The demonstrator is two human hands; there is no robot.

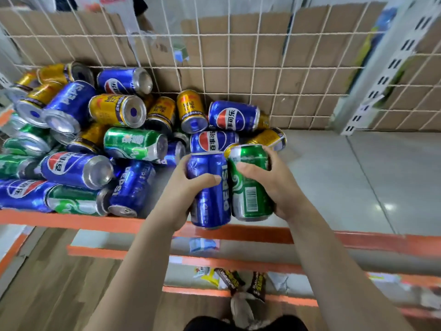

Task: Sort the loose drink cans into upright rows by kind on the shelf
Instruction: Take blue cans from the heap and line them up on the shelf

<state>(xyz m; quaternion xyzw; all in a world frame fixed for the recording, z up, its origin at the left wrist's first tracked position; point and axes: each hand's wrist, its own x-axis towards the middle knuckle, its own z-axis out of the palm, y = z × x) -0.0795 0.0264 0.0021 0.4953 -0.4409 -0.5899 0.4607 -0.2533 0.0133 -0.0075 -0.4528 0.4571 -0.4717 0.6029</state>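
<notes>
Right of the can heap (78,144), left hand (183,187) grips a blue aluminium Pepsi can (211,206), right hand (269,185) a green aluminium can (250,201), mid-body; slick, thin walls probably dent.

Pile (133,142) cut off at left edge, its lower layer buried. Lower-shelf packets (230,279) blurred; I can't read labels.

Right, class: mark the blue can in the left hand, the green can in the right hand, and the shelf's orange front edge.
blue can (211,201): head view, side left of the lettering.
green can (250,199): head view, its barcode.
orange front edge (71,220): head view, bare left stretch.
</notes>
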